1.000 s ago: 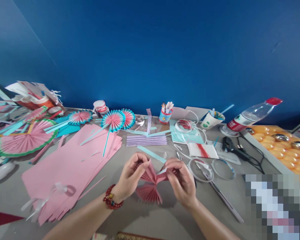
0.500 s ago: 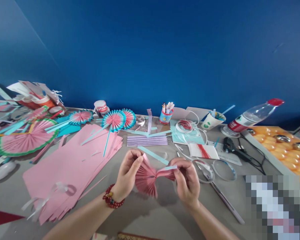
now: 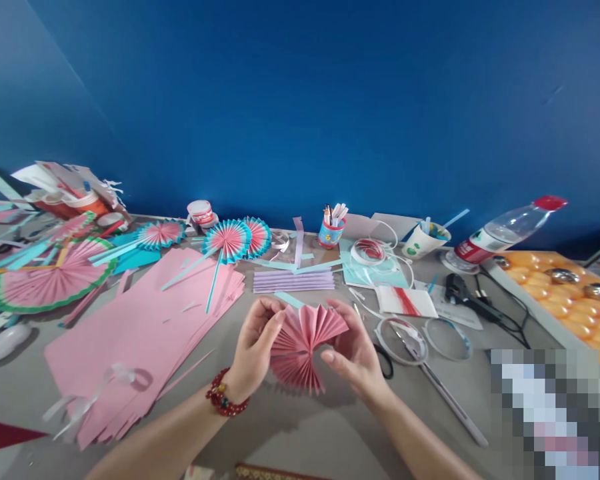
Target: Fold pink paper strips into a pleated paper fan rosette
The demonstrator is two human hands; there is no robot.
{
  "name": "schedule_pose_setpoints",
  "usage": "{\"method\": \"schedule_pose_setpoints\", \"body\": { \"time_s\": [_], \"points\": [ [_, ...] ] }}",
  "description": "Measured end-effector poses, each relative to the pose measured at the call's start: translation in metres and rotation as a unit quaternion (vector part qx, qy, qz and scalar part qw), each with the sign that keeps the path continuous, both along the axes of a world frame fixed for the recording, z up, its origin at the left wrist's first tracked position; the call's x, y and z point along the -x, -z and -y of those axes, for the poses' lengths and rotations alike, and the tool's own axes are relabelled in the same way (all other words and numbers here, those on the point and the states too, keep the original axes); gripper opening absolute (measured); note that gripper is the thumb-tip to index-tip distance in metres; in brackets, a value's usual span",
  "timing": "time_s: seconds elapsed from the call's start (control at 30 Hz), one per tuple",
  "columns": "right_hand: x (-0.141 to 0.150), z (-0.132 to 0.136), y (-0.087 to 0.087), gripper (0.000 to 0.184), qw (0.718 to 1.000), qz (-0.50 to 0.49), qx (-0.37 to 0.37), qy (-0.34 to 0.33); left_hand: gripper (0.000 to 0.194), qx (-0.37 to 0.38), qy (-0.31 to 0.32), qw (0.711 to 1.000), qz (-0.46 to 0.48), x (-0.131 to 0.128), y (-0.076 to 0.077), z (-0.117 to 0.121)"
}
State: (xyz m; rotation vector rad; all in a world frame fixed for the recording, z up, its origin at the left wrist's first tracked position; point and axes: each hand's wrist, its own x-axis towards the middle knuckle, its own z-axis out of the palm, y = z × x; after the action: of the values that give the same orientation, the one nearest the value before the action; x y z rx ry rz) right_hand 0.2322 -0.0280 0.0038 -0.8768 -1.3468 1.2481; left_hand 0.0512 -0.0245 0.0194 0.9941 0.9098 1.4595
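A pink pleated paper fan (image 3: 307,333) is spread between my hands above the table, its folds gathered at the middle, with a gap at the lower right. My left hand (image 3: 260,340), with a red bead bracelet (image 3: 225,395) on the wrist, pinches its left edge between thumb and fingers. Curved around the right side is my right hand (image 3: 357,350); its fingers are partly hidden behind the paper and its thumb is held apart from them. Behind the fan lies a light blue paper strip (image 3: 289,299), partly covered.
Pink sheets (image 3: 130,333) are stacked at left, beside finished paper fans (image 3: 227,241). Pleated purple paper (image 3: 294,281) lies behind my hands. To the right are tape rings (image 3: 449,339), a silver pen-like tool (image 3: 453,397), a black glue gun (image 3: 467,293) and a plastic bottle (image 3: 505,233).
My right hand has let go its pinch on the strip-tipped end and now cups the fan's right side. The upper right pleats have spread upward into view. My left hand keeps its pinch.
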Motion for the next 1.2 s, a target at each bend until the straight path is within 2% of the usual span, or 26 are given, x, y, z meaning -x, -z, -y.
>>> {"method": "schedule_pose_setpoints", "body": {
  "time_s": [0.07, 0.17, 0.23, 0.5, 0.7, 0.83, 0.93, 1.07, 1.2],
  "points": [
    [0.0036, 0.0000, 0.0041, 0.060, 0.999, 0.031, 0.025, -0.033, 0.013, -0.001, -0.006, 1.000, -0.007, -0.0009, 0.0003, -0.0001],
    [0.0065, 0.0025, 0.0067, 0.034, 0.994, 0.084, 0.044, -0.059, 0.013, 0.006, -0.001, 1.000, -0.014, -0.0006, 0.0026, 0.0003],
    [0.0067, 0.0044, 0.0065, 0.029, 0.993, 0.084, 0.051, -0.065, 0.012, 0.003, 0.010, 1.000, -0.017, 0.0004, 0.0040, 0.0008],
    [0.0037, 0.0049, 0.0064, 0.027, 0.996, 0.066, 0.045, -0.040, 0.011, -0.008, 0.052, 0.999, 0.005, 0.0032, 0.0035, 0.0022],
    [0.0015, 0.0047, 0.0069, 0.027, 0.995, 0.094, 0.036, 0.016, 0.006, -0.052, 0.073, 0.996, 0.026, 0.0048, 0.0060, 0.0042],
    [0.0027, 0.0038, 0.0065, 0.024, 0.996, 0.088, 0.024, -0.010, 0.005, -0.036, 0.072, 0.996, 0.023, 0.0057, 0.0059, 0.0033],
    [0.0050, 0.0025, 0.0038, 0.019, 0.998, 0.064, 0.015, -0.002, 0.005, -0.056, 0.060, 0.997, 0.002, 0.0061, 0.0046, 0.0021],
    [0.0053, 0.0022, 0.0029, 0.015, 0.997, 0.069, -0.030, 0.016, 0.005, -0.068, 0.053, 0.996, -0.010, 0.0055, 0.0026, 0.0014],
    [0.0034, 0.0024, 0.0076, 0.011, 0.988, 0.121, -0.087, 0.034, 0.005, -0.073, 0.045, 0.996, -0.012, 0.0056, 0.0021, 0.0022]
  ]
}}
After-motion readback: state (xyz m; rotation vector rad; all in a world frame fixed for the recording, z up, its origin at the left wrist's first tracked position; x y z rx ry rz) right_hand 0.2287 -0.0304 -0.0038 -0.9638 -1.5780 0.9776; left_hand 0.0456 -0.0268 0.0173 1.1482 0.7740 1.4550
